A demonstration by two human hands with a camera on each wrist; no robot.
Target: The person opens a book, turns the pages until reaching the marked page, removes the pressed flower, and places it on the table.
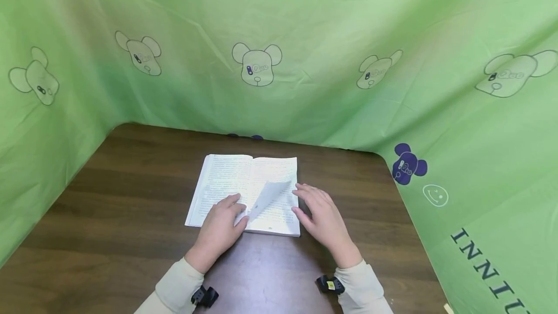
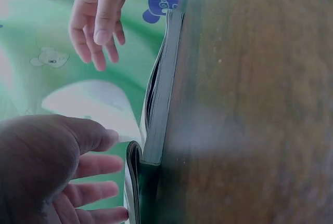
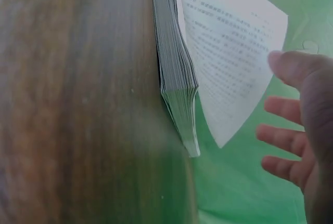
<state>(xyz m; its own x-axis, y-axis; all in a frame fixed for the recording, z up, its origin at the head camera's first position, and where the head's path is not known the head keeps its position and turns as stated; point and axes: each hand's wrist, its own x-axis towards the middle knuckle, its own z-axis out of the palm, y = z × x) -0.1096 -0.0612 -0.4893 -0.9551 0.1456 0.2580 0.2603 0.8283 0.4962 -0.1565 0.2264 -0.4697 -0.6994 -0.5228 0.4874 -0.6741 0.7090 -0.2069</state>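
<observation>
Left hand (image 1: 221, 224) lay over the inner lower part of the left page (image 1: 226, 178), fingers loosely extended, gripping nothing that could be made out; whether its thumb touched the raised leaf (image 1: 271, 195) could not be told. Right hand (image 1: 321, 214) hung open at the outer edge of the right page (image 1: 274, 167), fingers relaxed and parted, no hold on the paper. Work judged partway through a page turn: book (image 1: 205, 195) already open, one leaf up off the stack and curled, but not yet flat on either side. Left to do, by my reading: bring that leaf down and smooth it. Book lay on the tabletop (image 1: 131, 197) just ahead of and between the hands, its left page partly under the left hand. Leaf rose between the two, its foot just beside the left thumb, its upper free corner near the right fingertips.
</observation>
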